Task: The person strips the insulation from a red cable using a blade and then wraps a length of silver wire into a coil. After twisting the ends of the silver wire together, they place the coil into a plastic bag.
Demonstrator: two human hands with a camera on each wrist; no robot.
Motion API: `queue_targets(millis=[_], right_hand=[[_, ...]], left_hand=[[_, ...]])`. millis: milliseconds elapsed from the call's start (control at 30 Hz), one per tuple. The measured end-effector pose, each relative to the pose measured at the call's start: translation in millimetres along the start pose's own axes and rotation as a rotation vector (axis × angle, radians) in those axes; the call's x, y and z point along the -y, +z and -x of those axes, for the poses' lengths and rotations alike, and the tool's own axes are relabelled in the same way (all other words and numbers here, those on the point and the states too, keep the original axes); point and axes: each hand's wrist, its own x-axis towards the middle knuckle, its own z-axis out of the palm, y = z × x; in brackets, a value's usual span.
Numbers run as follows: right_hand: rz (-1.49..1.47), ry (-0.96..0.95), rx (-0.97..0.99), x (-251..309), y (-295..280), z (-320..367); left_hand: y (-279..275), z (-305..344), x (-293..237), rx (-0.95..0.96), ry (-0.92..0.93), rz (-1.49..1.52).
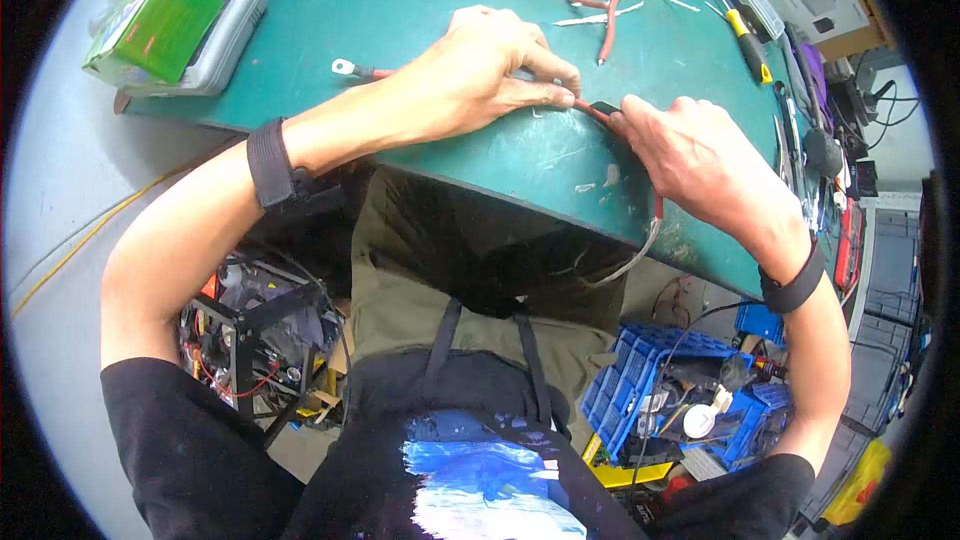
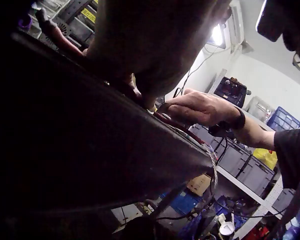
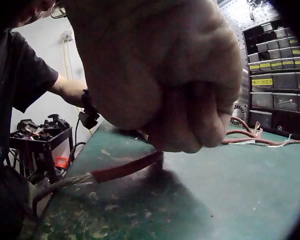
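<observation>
Red cable [image 1: 658,207] lies near the worktop's [image 1: 480,165] near edge, right of its middle, its bare silvery end hanging past that edge. The left hand [image 1: 490,70] pinches it between thumb and fingers; just beside, the right hand's [image 1: 700,155] curled fingers clamp it, by a dark piece [image 1: 605,108]. Loose red cable pieces [image 1: 610,15] lie well apart, toward the far edge.

Matt red sleeving, bare metal strands
The cable [image 1: 659,204] ends in silvery braided metal; the lug [image 1: 343,67] is shiny metal; the green surface [image 1: 450,175] looks smooth with rough, scuffed patches; the wristband [image 1: 268,162] is black cloth.
</observation>
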Motion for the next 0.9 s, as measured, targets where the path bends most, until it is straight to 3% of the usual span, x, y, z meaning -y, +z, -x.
queue_targets(millis=[900], right_hand=[[0.115,-0.051,0.018,-4,-2,17]], left_hand=[[-1,1,0,0.024,-0.023,0.003]])
